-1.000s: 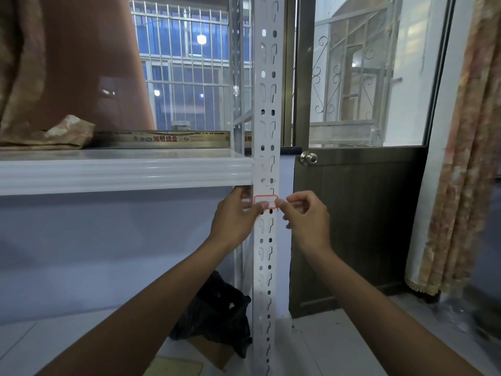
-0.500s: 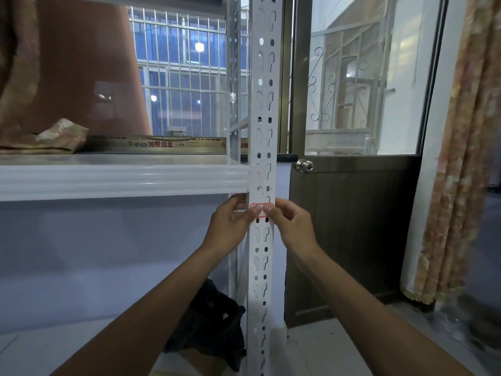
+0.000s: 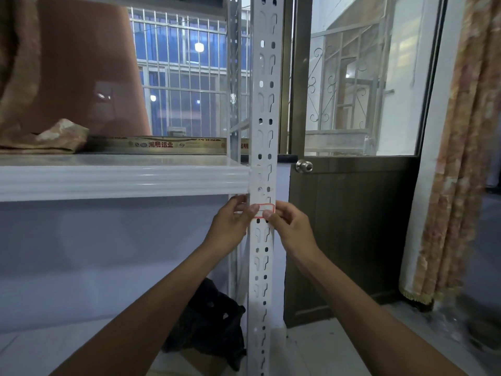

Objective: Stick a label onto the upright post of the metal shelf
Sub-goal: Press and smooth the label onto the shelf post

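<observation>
Where the two thumbs meet, a small white paper label with a red border (image 3: 265, 207) lies flat on the front of the upright white perforated metal post (image 3: 264, 104). The left hand (image 3: 231, 226) pinches its left end, fingers curled round the post's edge; the right hand (image 3: 291, 230) pinches the right end likewise. Just above both hands runs the white metal shelf beam (image 3: 122, 180).

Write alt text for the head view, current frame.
A left hand and right hand hold a small red-bordered label against a white perforated post, just below a white shelf, thumbs on its two ends. Beyond are a dark door with a knob and a black bag on the floor.
</observation>
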